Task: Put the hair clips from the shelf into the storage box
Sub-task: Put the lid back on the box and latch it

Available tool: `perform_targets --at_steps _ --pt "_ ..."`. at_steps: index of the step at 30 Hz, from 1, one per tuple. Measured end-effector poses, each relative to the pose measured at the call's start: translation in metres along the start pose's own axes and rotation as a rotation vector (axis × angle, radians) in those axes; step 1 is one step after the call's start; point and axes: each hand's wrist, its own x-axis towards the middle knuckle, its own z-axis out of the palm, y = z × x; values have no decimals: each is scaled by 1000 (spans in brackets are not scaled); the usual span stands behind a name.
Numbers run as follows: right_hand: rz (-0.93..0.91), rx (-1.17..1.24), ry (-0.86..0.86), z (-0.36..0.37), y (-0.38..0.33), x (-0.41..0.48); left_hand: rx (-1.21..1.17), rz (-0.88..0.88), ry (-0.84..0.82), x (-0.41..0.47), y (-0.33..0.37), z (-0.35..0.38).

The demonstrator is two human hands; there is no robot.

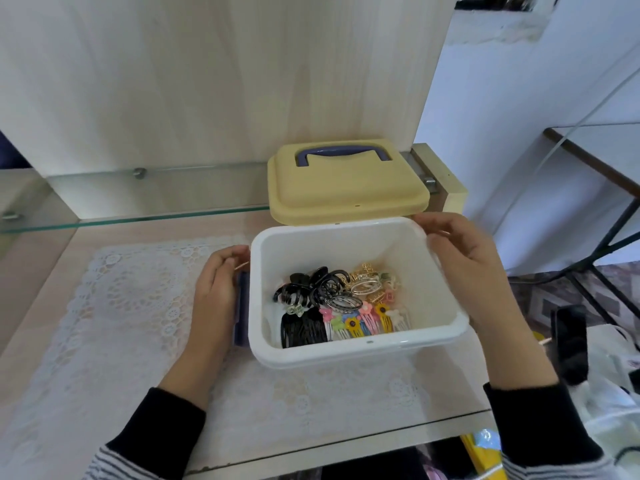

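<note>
Tabletop (41, 306) carries everything, with a lace mat (131, 306) under your left forearm. The glass shelf (156, 192) runs beyond both hands, left to right.

Storage box (346, 351) sits open between your hands, tilted a bit so its near right corner points at your right wrist. The lid (346, 192) is off. It lies straight past the box on the shelf's right end, handle (341, 155) up, and its near edge just overlaps the box's far rim in this view. I can't tell if the two touch.

Left hand (216, 292): fingers curled against the box's left wall, right at the purple latch (242, 306). Right hand (464, 268): fingers bent over the far right corner of the rim, gripping it. So both hands are on the box and neither holds a clip.

Hair clips (343, 306) are piled on the box floor, black ones toward your left hand, coloured and metal ones toward your right. Those are the only clips I can see, so loading looks done or close to it.

Key relation, if closing comes next: the lid is directly away from you, with its long axis parallel to the box's far rim. Your right hand is nearer, fingertips just beside the lid's near right corner. I'd pull the lid toward you with the right hand and steady the box with the left. The latch side is on your left, so check lid orientation before you press down.
</note>
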Motion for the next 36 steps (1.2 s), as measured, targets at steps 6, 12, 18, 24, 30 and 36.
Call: perform_targets --at_steps 6,12,18,24,30,36 --pt "197 44 14 -9 9 -6 -279 -260 -100 -15 3 -1" --pt "331 236 -118 -8 12 -20 -402 -283 -262 -43 17 -3" --pt "267 611 -241 -3 16 -32 -487 -307 -223 -66 24 -3" --pt "379 908 -162 4 32 -47 -701 -361 -169 -82 28 3" --pt "281 831 32 15 48 -50 -731 -293 -149 -94 27 11" --pt "210 698 57 18 56 -51 -682 -242 -140 -94 24 10"
